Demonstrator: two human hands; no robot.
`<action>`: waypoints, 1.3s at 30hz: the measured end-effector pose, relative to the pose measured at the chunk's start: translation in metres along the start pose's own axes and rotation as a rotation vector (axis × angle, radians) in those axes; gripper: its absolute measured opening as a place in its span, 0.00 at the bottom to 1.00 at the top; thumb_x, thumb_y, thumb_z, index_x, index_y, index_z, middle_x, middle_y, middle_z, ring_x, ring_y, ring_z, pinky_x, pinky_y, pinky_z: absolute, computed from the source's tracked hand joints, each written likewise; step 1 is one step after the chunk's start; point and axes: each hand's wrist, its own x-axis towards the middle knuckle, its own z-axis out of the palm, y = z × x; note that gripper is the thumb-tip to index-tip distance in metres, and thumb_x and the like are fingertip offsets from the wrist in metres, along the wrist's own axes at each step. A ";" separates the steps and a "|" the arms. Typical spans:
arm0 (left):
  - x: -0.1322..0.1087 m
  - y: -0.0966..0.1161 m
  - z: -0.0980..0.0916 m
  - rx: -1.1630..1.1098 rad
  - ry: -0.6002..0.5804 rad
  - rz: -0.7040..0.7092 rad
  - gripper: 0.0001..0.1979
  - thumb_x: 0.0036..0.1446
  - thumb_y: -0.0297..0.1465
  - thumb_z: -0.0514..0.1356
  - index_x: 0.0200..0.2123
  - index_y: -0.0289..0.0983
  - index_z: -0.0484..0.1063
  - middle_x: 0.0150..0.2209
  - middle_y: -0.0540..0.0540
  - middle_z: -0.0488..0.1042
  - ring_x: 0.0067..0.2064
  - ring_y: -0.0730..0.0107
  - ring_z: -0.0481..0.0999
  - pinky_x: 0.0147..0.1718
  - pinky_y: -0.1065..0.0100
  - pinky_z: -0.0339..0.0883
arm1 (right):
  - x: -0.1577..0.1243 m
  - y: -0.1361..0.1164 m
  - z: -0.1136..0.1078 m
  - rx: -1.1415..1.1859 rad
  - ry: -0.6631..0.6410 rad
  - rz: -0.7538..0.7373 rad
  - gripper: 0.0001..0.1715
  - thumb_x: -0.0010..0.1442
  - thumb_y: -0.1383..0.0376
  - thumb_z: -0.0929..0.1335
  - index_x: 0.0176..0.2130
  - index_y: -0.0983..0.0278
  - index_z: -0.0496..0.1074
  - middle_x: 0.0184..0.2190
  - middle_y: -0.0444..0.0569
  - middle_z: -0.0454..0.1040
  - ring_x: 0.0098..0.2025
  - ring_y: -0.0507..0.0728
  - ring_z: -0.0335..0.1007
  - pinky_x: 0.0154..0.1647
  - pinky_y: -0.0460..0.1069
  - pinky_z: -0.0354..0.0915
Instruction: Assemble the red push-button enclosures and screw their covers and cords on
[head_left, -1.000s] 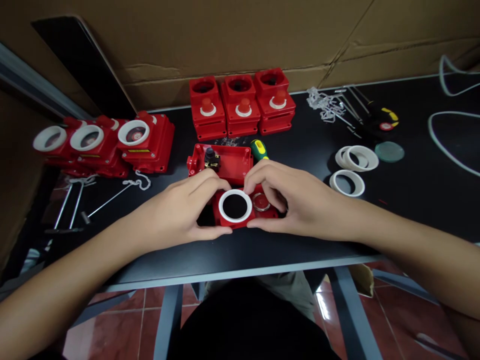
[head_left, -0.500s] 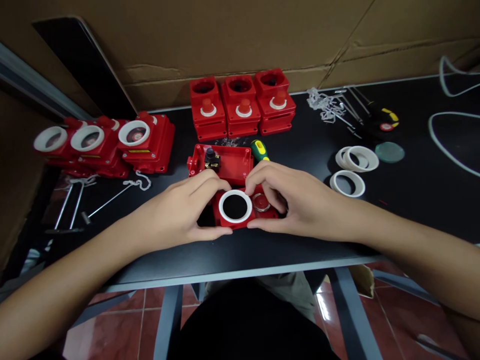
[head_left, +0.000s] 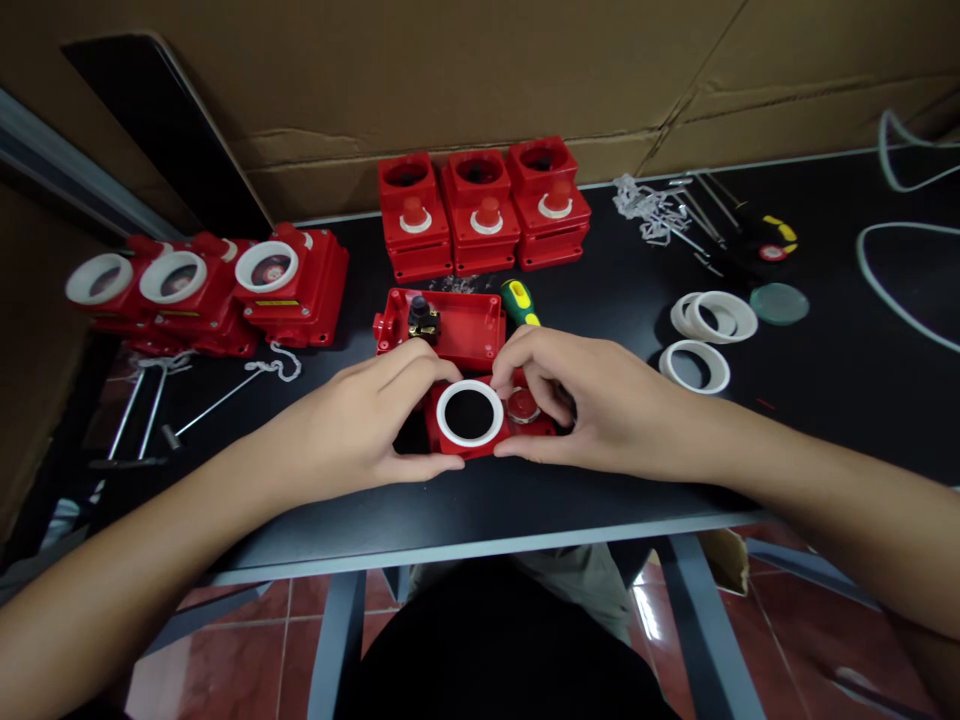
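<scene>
Both my hands grip a small red cover (head_left: pixel 456 441) lying on the black table (head_left: pixel 525 500). A white ring (head_left: pixel 470 414) sits on the cover's round opening, and a red push button (head_left: pixel 521 404) shows beside it. My left hand (head_left: pixel 360 425) pinches the cover and ring from the left, thumb at the front edge, fingers over the far rim. My right hand (head_left: pixel 592 405) holds it from the right, fingertips on the ring's far right rim. Just behind lies an open red box base (head_left: pixel 457 325) with a black and brass part inside.
Three red boxes with red buttons (head_left: pixel 484 210) stand at the back, three with white rings (head_left: pixel 206 285) at left. A green-yellow screwdriver (head_left: pixel 519 300) lies behind my right hand. Loose white rings (head_left: pixel 712 325), a glass disc (head_left: pixel 780 303), screws, tools and white cord lie right.
Nearly nothing has moved. My right fingertips have shifted slightly along the white ring's rim; both hands keep their hold on the cover.
</scene>
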 end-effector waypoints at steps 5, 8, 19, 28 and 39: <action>0.001 0.001 0.000 0.002 -0.001 -0.022 0.24 0.71 0.42 0.73 0.61 0.37 0.72 0.55 0.40 0.80 0.52 0.54 0.84 0.53 0.58 0.80 | 0.001 0.002 0.002 -0.010 0.043 -0.075 0.22 0.64 0.61 0.81 0.51 0.63 0.72 0.44 0.45 0.76 0.35 0.47 0.67 0.37 0.46 0.63; 0.002 0.002 0.000 -0.003 -0.002 -0.023 0.25 0.71 0.41 0.74 0.61 0.37 0.73 0.55 0.40 0.80 0.52 0.54 0.84 0.53 0.58 0.80 | 0.001 0.003 0.001 -0.022 0.046 -0.099 0.24 0.64 0.60 0.81 0.52 0.64 0.73 0.49 0.47 0.77 0.39 0.48 0.70 0.38 0.46 0.64; 0.002 0.000 -0.001 0.007 0.000 -0.009 0.25 0.71 0.42 0.73 0.61 0.37 0.72 0.54 0.40 0.79 0.52 0.55 0.83 0.54 0.58 0.80 | 0.000 0.002 0.003 -0.005 0.048 -0.071 0.22 0.65 0.60 0.80 0.52 0.63 0.71 0.48 0.48 0.78 0.37 0.48 0.68 0.36 0.46 0.61; 0.002 0.001 0.000 -0.003 -0.010 -0.023 0.24 0.72 0.43 0.72 0.62 0.38 0.72 0.55 0.39 0.80 0.53 0.53 0.84 0.55 0.56 0.81 | 0.000 -0.002 0.000 0.057 -0.024 0.044 0.23 0.65 0.62 0.79 0.52 0.62 0.69 0.37 0.39 0.76 0.30 0.45 0.63 0.33 0.45 0.58; 0.001 0.001 0.000 0.015 -0.008 -0.020 0.25 0.72 0.43 0.72 0.63 0.37 0.72 0.56 0.39 0.80 0.53 0.53 0.84 0.55 0.56 0.80 | 0.000 0.002 0.001 0.030 0.010 -0.002 0.23 0.66 0.59 0.79 0.54 0.62 0.71 0.50 0.48 0.78 0.39 0.48 0.71 0.38 0.47 0.63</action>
